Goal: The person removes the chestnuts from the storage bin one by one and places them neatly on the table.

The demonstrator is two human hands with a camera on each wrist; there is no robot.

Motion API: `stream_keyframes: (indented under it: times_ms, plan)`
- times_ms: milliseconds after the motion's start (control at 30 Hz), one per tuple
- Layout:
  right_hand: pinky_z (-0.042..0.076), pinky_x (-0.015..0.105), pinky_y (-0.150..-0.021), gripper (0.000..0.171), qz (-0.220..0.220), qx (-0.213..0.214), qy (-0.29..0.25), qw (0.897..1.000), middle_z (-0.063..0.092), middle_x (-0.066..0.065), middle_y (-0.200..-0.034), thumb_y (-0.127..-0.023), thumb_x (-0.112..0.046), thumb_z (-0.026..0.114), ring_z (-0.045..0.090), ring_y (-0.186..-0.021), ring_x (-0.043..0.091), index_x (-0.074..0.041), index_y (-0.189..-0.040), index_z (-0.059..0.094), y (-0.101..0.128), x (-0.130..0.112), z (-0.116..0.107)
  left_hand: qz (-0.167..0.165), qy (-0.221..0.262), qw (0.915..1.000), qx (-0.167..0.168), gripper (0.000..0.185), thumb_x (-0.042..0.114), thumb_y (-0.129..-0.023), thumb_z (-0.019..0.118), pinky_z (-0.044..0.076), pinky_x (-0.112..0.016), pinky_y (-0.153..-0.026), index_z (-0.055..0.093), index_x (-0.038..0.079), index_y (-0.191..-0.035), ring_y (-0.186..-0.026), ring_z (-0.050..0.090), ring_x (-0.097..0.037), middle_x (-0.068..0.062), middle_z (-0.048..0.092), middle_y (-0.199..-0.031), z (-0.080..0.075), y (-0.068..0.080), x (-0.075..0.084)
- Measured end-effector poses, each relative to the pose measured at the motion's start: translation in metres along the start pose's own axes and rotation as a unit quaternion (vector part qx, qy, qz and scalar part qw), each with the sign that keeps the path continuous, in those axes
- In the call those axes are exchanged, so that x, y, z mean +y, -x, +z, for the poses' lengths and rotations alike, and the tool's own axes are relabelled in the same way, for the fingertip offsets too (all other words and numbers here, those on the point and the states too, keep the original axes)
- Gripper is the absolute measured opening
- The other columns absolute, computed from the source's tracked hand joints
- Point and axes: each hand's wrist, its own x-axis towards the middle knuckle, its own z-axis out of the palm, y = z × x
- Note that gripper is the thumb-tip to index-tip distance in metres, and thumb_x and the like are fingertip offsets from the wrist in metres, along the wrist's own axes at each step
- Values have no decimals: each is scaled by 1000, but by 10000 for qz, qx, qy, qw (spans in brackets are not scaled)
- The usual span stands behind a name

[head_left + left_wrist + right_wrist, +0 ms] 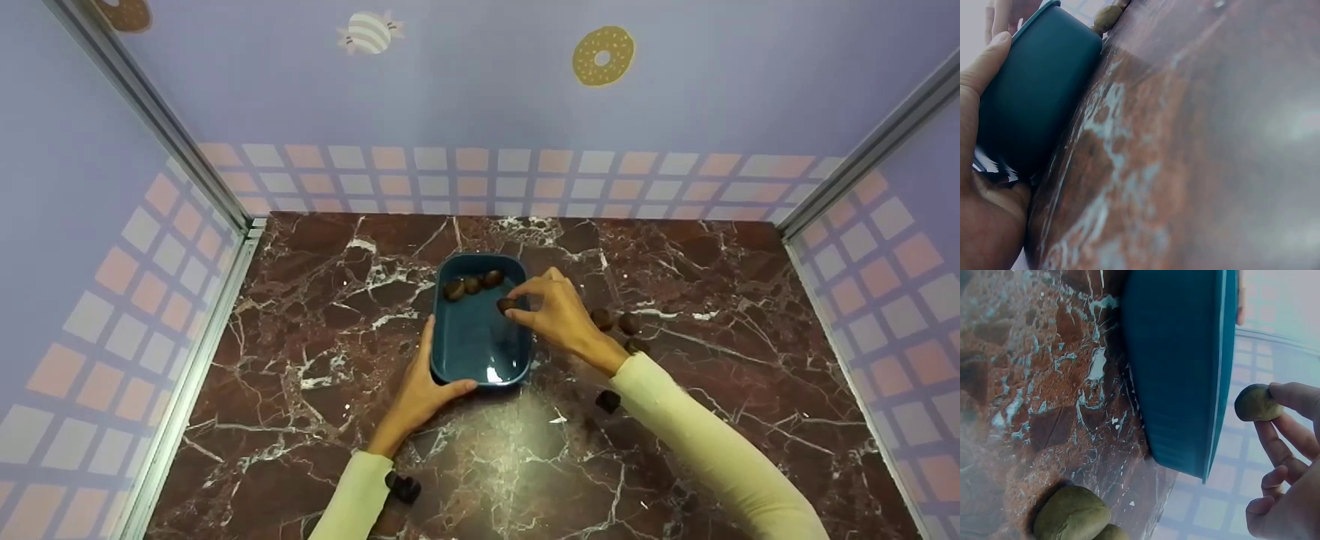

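A person in pale yellow sleeves worked at a dark red marble tabletop (675,450) veined with white, seen from above. A teal rectangular tray (480,352) with rounded corners sat near the middle of the tabletop.

The left hand (420,390) gripped the tray at its near left corner, thumb hooked over the near rim and fingers lying along the left wall. In the left wrist view, the thumb pressed against the tray's outer wall and the palm cupped its base.

The right hand (555,315) hovered above the tray's right side, pinching a small brown chestnut (506,304) between thumb and fingertips. In the right wrist view, that chestnut (1256,403) sat at the fingertips, just above the rim of the tray (1179,371) and not touching it.

Three more chestnuts (472,285) lay in a row inside the tray against its far wall, close together. A few loose chestnuts (615,321) lay on the marble just right of the right hand, outside the tray. The right wrist view showed two of these (1072,514) resting side by side on the stone, near the tray's wall.

Behind the tabletop rose lilac walls with a checked band and a printed doughnut (603,55).
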Motion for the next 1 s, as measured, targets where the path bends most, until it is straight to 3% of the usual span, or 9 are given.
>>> stream_keyframes:
  times_ms: [133, 300, 467, 733, 1000]
  plan:
    - [41, 39, -83, 23, -129, 166, -216, 9995, 83, 4, -104, -90, -20, 95, 55, -89, 40, -9, -108, 88, 6, 1, -7, 21, 26, 10000, 25, 135, 33, -82, 101, 22, -60, -132, 8, 19, -180, -166, 24, -34, -11, 20, -183, 0, 0, 1]
    - [45, 44, -85, 22, 31, 366, -410, 9985, 83, 1, -103, -88, -16, 96, 57, -92, 31, -11, -107, 88, 15, 6, -18, 26, -86, 10000, 43, 134, 37, -82, 100, 22, -65, -131, 9, 20, -180, -166, 23, -37, -12, 19, -183, -1, 1, 2]
    - [45, 41, -83, 22, 454, 565, -511, 9961, 83, 2, -104, -86, -14, 97, 55, -92, 21, -10, -105, 88, 25, 13, -32, 3, -133, 9999, 39, 134, 39, -83, 100, 20, -67, -131, 9, 24, -180, -167, 20, -39, -12, 17, -183, 0, 2, 3]
    - [44, 37, -85, 26, 1330, 815, -924, 9834, 78, 11, -104, -86, -16, 97, 56, -94, 25, -8, -108, 88, 45, 29, -50, -52, -92, 9999, -5, 134, 35, -84, 100, 18, -64, -132, 7, 25, -180, -168, 17, -34, -8, 14, -184, 0, 1, 2]
    - [45, 41, -89, 28, 1783, 1049, -891, 9743, 79, 17, -107, -87, -17, 96, 59, -95, 26, -5, -111, 87, 62, 52, -64, 33, -87, 10000, 21, 134, 39, -83, 100, 19, -64, -132, 8, 22, -180, -168, 19, -35, -10, 16, -184, 0, 1, 3]
